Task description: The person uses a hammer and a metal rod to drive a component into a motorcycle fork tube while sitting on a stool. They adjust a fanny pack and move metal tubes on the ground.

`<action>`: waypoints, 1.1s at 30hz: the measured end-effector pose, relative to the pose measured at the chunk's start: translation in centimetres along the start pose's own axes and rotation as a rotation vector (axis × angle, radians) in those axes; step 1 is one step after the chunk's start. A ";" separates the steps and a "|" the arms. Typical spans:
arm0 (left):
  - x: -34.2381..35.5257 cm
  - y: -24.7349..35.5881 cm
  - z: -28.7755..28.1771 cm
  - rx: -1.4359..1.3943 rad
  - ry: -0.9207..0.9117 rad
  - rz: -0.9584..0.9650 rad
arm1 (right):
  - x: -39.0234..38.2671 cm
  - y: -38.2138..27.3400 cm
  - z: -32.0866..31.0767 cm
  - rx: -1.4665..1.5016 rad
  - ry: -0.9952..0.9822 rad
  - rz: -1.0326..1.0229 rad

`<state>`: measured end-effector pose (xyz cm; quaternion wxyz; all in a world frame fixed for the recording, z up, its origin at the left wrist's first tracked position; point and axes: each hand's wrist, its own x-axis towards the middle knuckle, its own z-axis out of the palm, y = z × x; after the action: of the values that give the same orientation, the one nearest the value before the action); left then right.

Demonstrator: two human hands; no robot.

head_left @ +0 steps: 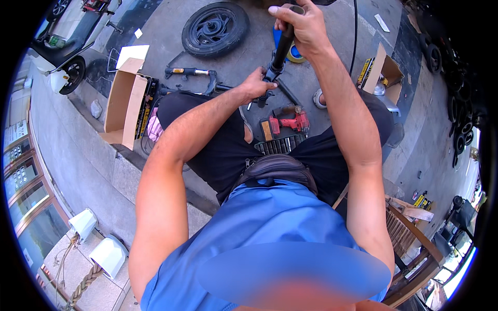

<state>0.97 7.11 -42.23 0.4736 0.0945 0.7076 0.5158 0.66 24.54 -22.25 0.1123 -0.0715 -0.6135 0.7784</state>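
Observation:
A long black tube (281, 51), which looks like part of a motorcycle fork, slants up between my knees. My right hand (307, 28) is closed around its upper end, with the thumb stretched out beside the open rim. Lower down, my left hand (256, 85) grips the tube near its bottom fittings. On the ground below lies a red cordless impact wrench (293, 122) with its battery. A case of sockets (280, 144) sits between my legs. To the left of my left hand lies a fork assembly (189, 72) with a silver and orange leg.
A wheel with its tyre (215, 28) lies flat ahead. Cardboard boxes stand at the left (122, 106) and right (386, 72). Yellow tape (296, 54) lies behind the tube. A parked scooter's wheel (72, 75) is far left; a wooden chair (415, 254) stands behind me at right.

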 end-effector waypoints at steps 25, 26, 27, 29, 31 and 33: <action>-5.1 -2.8 -0.7 0.509 0.149 0.121 | 1.3 39.5 -10.8 -1.437 -0.925 0.047; -5.3 -2.2 -0.7 0.514 0.154 0.065 | 1.5 40.8 -10.0 -1.438 -0.977 -0.037; -5.6 -2.3 -0.7 0.485 0.173 0.110 | 1.7 41.4 -9.5 -1.445 -1.032 -0.124; -5.8 -1.5 -0.7 0.479 0.160 0.099 | 1.8 42.7 -9.2 -1.462 -1.100 -0.243; -5.4 -1.2 -0.8 0.463 0.106 -0.001 | 2.0 44.1 -9.9 -1.488 -1.094 -0.277; -5.2 -0.8 -0.6 0.459 0.130 0.027 | 1.7 44.2 -10.2 -1.515 -1.109 -0.229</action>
<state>3.55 3.10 -39.91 0.3863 0.1758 0.8339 0.3529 -2.26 24.72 -67.50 -0.1958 0.3155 -0.9250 0.0802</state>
